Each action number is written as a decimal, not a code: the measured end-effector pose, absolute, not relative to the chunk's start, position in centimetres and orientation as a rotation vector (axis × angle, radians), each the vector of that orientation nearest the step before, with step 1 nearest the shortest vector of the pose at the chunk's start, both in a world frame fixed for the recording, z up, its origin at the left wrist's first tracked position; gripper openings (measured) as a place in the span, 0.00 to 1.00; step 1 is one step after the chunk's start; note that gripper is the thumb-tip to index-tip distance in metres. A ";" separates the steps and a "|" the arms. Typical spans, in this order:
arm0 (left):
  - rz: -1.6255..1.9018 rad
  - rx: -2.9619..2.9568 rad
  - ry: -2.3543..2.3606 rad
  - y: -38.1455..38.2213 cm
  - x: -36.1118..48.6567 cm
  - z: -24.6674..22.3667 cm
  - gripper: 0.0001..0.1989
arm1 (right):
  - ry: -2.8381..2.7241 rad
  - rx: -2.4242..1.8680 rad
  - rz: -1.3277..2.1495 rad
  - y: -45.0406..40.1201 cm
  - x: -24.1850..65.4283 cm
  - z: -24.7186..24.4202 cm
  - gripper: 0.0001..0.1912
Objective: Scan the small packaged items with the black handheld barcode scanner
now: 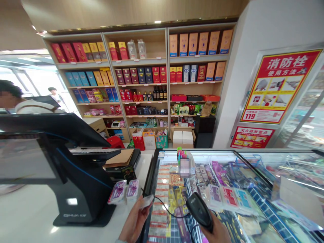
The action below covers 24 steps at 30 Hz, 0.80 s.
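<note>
My left hand (135,216) pinches a small clear plastic pack (146,201), seen nearly edge-on, beside the freezer's left edge. In my right hand (218,230) is a black barcode scanner (199,210), its head tilted up and to the left above the freezer glass. A black cable (164,205) runs loosely from around the scanner toward the left hand. Two plastic packs with purple labels, a left one (118,191) and a right one (133,190), stand on the white counter. Similar packs, one purple (215,194), one red (229,195) and one blue (243,199), lie on the glass.
A black checkout terminal (83,189) stands on the counter (32,219) at left. The glass-topped freezer (174,216) holds many packaged goods. Shelves (141,59) of boxes and bottles line the back. A person (32,105) is behind the terminal, another (57,96) farther off.
</note>
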<state>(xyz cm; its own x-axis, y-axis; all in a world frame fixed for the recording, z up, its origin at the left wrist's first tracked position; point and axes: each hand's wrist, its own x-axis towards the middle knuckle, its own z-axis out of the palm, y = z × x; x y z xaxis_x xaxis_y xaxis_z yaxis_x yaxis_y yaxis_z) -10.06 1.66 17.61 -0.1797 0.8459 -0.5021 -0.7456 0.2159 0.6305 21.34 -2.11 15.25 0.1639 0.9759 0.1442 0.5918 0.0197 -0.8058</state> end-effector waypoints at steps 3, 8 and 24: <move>1.380 0.242 1.044 1.8 -10.4 17.3 0.19 | -1.539 -1.657 0.630 -2.1 21.3 15.1 0.23; 1.297 0.448 1.075 1.9 -10.1 17.4 0.21 | -1.515 -1.662 0.658 -2.0 21.6 15.1 0.26; 1.283 0.691 1.173 3.2 -7.8 18.6 0.36 | -1.595 -1.643 0.751 -2.6 21.9 19.1 0.21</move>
